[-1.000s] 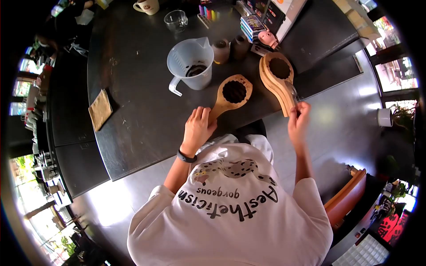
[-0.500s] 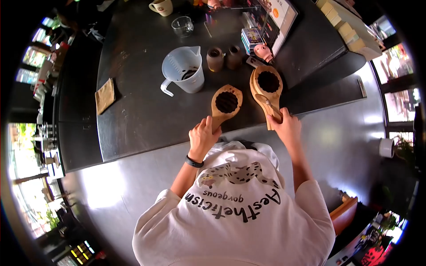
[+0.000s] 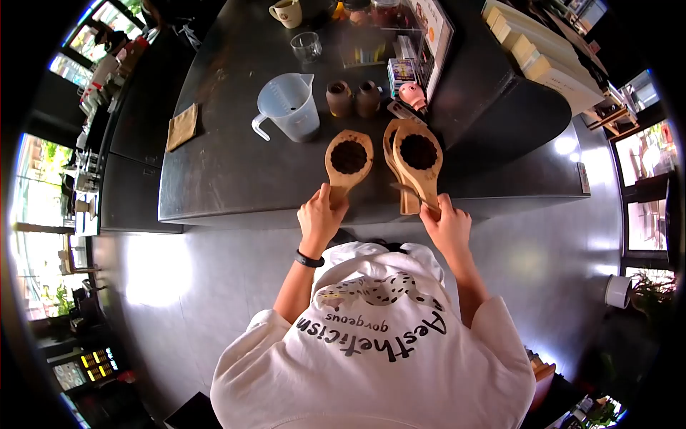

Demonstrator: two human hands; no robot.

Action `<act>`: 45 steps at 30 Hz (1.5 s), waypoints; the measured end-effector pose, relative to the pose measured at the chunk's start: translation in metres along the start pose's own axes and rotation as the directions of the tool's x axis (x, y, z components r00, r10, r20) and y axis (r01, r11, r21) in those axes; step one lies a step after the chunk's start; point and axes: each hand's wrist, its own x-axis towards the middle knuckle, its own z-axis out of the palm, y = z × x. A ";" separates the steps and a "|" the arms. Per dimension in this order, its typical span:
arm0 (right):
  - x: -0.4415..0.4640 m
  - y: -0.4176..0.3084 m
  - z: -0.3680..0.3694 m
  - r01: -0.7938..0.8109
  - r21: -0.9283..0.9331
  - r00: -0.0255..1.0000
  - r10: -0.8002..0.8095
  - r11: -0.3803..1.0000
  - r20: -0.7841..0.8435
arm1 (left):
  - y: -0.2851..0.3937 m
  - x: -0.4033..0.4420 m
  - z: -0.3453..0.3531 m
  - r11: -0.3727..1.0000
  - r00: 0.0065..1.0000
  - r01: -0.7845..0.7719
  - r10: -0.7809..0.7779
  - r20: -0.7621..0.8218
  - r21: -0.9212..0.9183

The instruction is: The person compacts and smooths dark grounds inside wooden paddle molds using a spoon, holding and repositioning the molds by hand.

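Observation:
In my left hand [image 3: 321,219] is the handle of a wooden mould [image 3: 337,179], its round scalloped hollow dark inside. My right hand [image 3: 448,223] grips the handle of another wooden mould [image 3: 423,179] with a similar dark hollow. This one overlaps a further wooden mould [image 3: 409,206] lying beneath and to its left. A small spoon-like tool [image 3: 404,188] crosses near the right handles; its exact hold is unclear. Beyond the moulds stand a clear plastic measuring jug [image 3: 289,107] with dark bits inside and two small brown jars [image 3: 339,98] [image 3: 367,99].
A folded brown cloth [image 3: 183,127] lies on the dark counter [image 3: 221,164] at left. Farther back are a glass cup [image 3: 306,47] and a cream mug [image 3: 286,13]. A pink pig figure [image 3: 412,95] and small boxes [image 3: 401,74] stand at right, near books [image 3: 543,61].
The right mould has shifted left and nearer my body, off its earlier alignment over the lower mould. The left mould has turned more upright in view. The camera view has shifted too.

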 end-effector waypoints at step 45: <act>-0.054 -0.023 -0.070 -0.021 0.221 1.000 0.017 0.975 0.018 | 0.073 0.026 0.029 0.997 1.000 -0.010 0.012 -0.020 0.079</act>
